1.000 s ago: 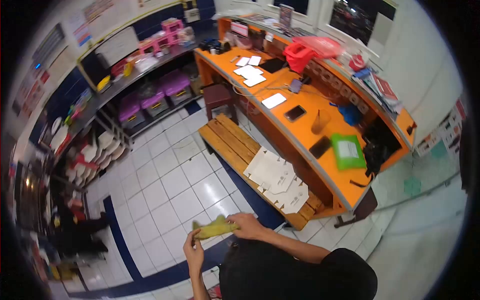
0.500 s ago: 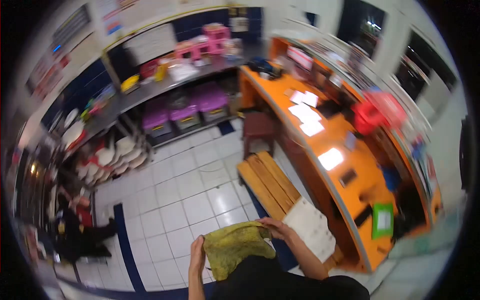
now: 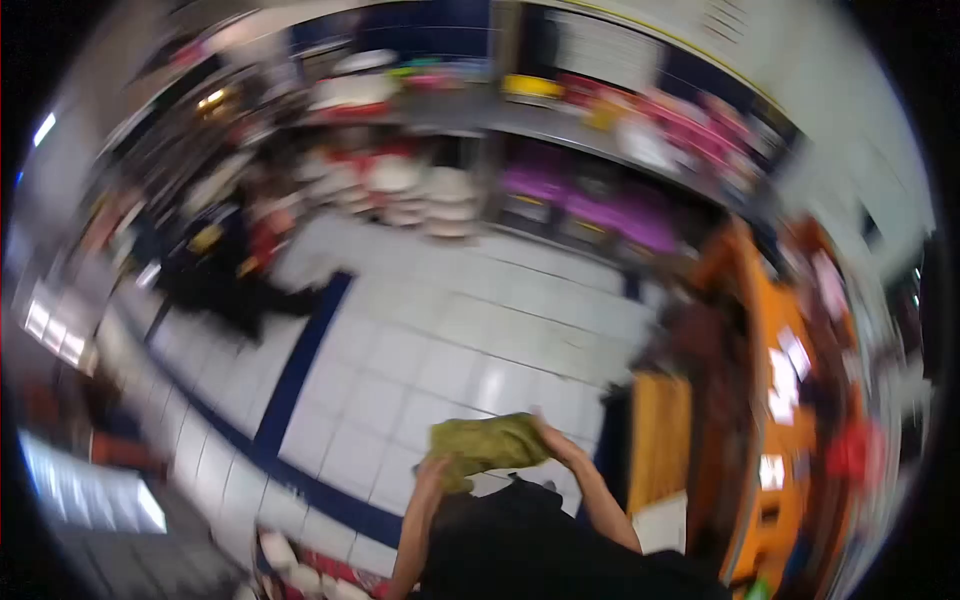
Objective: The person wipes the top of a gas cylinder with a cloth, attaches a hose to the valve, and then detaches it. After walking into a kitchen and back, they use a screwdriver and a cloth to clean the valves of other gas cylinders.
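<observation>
A yellow-green cloth point(image 3: 488, 442) is stretched between both hands, in front of my dark clothing and above the tiled floor. My left hand point(image 3: 432, 473) is closed on its lower left corner. At the upper right end, my right hand point(image 3: 553, 438) grips the edge, its fingers partly hidden by the fabric. The cloth sags and folds in the middle.
To the right are a wooden bench point(image 3: 660, 430) with a white sheet or board point(image 3: 662, 525) and an orange counter point(image 3: 750, 530). Purple-lidded bins point(image 3: 640, 222) sit under a steel shelf point(image 3: 560, 128). Stacked bowls point(image 3: 448, 205) stand beside them. A person in dark clothes point(image 3: 215, 275) is at left.
My view has swung left, so the counter and bench now lie farther right. The cloth, spread flatter before, is now more bunched and folded between my hands.
</observation>
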A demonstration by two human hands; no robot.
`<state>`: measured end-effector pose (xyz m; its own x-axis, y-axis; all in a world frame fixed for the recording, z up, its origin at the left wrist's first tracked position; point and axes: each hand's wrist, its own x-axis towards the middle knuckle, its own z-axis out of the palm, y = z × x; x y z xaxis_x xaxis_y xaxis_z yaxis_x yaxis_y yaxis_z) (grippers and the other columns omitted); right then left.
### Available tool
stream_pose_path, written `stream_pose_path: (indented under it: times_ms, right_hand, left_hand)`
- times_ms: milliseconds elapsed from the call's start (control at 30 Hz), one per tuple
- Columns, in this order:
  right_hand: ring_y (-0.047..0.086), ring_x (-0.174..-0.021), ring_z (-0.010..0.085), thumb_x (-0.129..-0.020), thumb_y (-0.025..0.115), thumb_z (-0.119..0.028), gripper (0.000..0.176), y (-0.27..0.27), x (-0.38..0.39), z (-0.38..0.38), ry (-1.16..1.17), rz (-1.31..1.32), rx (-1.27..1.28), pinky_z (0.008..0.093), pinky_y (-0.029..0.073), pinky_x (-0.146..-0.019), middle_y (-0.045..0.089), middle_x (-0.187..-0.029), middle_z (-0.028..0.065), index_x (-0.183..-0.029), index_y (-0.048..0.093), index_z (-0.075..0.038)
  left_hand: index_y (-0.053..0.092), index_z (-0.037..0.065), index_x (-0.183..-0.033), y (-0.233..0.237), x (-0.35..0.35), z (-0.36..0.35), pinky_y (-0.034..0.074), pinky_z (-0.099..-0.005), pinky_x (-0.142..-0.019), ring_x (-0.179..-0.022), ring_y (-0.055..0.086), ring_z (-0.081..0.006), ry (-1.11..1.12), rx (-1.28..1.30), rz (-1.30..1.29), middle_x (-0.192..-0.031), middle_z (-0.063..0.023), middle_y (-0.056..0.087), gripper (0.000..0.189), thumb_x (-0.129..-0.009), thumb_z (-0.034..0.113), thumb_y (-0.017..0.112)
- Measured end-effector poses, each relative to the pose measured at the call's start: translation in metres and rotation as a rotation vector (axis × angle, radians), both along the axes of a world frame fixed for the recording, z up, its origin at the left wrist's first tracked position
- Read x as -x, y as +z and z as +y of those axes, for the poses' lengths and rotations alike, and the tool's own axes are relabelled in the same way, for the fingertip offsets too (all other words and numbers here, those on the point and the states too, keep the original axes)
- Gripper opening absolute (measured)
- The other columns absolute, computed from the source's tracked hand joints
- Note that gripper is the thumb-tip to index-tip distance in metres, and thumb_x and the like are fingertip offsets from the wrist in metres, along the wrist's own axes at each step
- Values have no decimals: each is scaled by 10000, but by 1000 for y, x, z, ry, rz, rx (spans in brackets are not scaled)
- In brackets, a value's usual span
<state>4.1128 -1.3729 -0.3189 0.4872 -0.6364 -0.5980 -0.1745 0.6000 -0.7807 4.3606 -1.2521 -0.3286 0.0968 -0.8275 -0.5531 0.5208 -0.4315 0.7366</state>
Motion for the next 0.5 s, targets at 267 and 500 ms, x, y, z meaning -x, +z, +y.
stream_pose_path:
  times_ms: [267,500]
  right_hand:
    - [571,-1021,225,-938,512,-347,490,-12,-310,-59,612,-62,218,349,448,-896,568,-1156,142,-1196,499,69]
    - [603,-720,163,-903,588,-254,317,-35,-629,-93,754,165,559,350,485,-644,640,-814,96,-933,603,61]
  left_hand:
    - [506,20,-1095,-9,-275,10,471,-310,-739,-816,575,-167,262,254,-582,-946,-98,611,313,-893,246,585]
    - [366,30,-1329,-36,-513,72,478,-338,-752,-909,595,-193,687,-219,-665,-1122,-147,589,549,-881,234,610]
